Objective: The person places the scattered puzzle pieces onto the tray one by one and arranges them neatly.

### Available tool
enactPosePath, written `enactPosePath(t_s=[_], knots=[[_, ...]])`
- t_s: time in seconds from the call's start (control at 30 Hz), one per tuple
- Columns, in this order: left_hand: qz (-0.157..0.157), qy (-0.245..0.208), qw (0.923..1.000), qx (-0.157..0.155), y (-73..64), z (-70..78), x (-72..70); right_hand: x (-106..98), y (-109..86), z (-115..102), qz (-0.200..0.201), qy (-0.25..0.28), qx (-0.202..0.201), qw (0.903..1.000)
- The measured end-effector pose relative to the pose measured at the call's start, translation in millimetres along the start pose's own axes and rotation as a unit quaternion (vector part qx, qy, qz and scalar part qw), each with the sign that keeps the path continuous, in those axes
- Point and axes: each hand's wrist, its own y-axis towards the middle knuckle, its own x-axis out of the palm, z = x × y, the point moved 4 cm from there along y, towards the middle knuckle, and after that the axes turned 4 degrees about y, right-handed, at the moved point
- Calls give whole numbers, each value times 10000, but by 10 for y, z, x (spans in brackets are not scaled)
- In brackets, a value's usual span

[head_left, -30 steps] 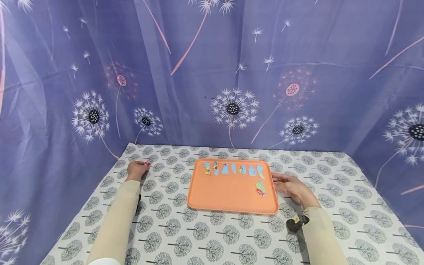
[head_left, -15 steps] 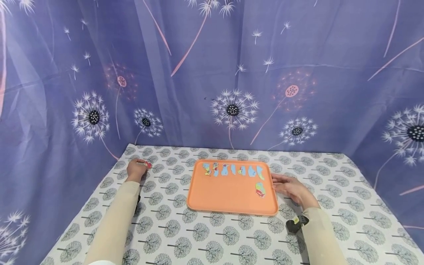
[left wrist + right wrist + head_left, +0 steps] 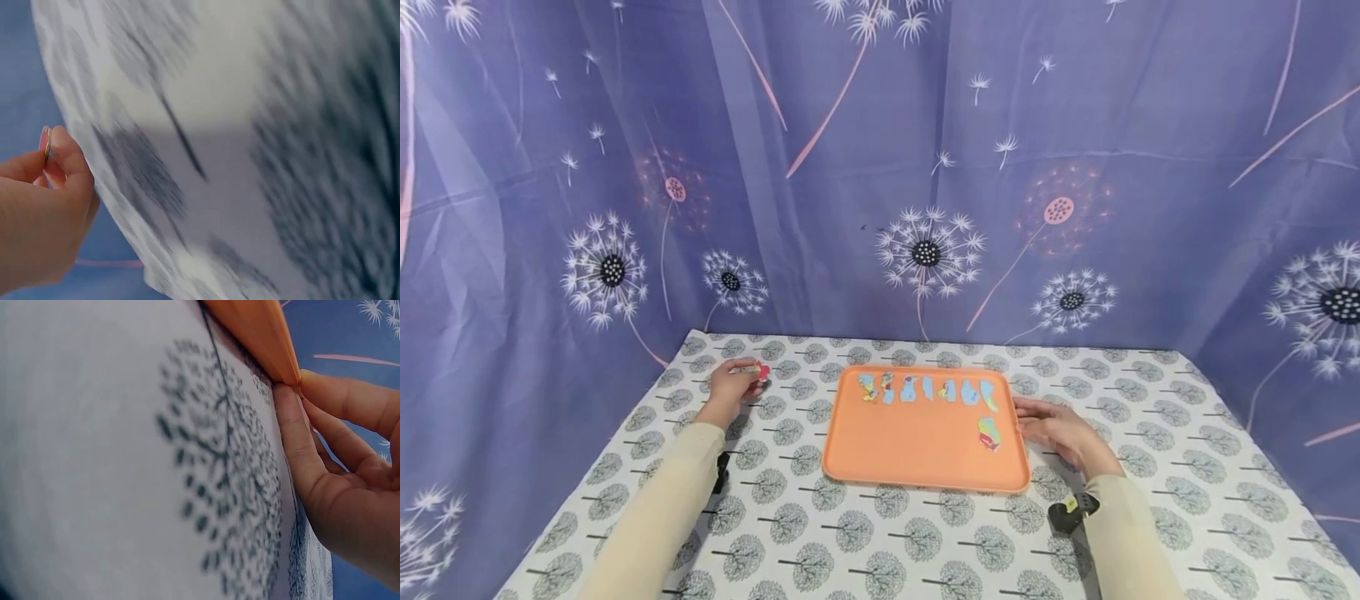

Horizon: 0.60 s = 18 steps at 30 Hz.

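My left hand (image 3: 732, 387) pinches a small pink-red puzzle piece (image 3: 763, 372) between thumb and fingertips, above the left part of the table. In the left wrist view, that thin piece (image 3: 45, 139) is seen edge-on. At the right side of an orange tray (image 3: 917, 462), my right hand (image 3: 1060, 429) holds the rim; thumb and forefinger meet at the tray's edge (image 3: 269, 344) in the right wrist view. Several light-blue puzzle pieces (image 3: 908, 389) form a row along the tray's far side. A green, yellow and red puzzle piece (image 3: 988, 434) lies below the row's right end.
The table wears a white cloth (image 3: 865, 575) printed with grey trees. A blue curtain (image 3: 850, 283) with dandelions hangs behind and to both sides. A black wrist device (image 3: 1071, 512) sits at the right sleeve.
My left hand has moved right, towards the tray, with the pink-red puzzle piece in its fingers. The right hand stays at the tray's rim.
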Motion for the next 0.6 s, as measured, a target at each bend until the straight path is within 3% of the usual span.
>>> enactPosePath(t_s=[0.17,0.37,0.6], knots=[[-674,-376,9970,-78,-159,79,310,2,-2,18,69,-27,75,9999],[-1494,-690,9864,33,-418,143,857,38,-1,-6,70,7,117,9999],[-1954,-536,9793,50,-771,237,1545,4,-10,1,171,26,228,9996]])
